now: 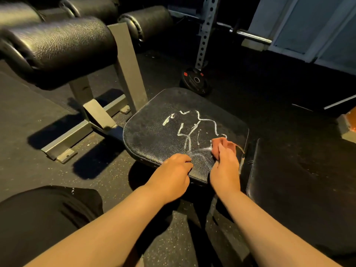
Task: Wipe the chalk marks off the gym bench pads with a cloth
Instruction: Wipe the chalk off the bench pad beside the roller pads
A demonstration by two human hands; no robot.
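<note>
Mostly unwiped chalk marks (194, 128), seat pad (154, 135) tapering away, right hand (224, 166) gripping bunched cloth (221, 143), left hand (171, 170) gripping near edge

Counts around the pad (154, 135)

One chalked pad, bearing one cloth (221, 144) and two hands at its near side: left hand (171, 170), right hand (224, 166). One second pad (257, 170), darker, just right of it. Four rollers (57, 43) up and left of it. One plate (196, 79) just beyond its far edge. One rack post (207, 31) and one barbell (252, 36) farther beyond, toward the right. One black-clad knee (48, 218) down and left of it. Chalk strokes (189, 132) on it too tangled to number: several, joined and crossing.
</note>
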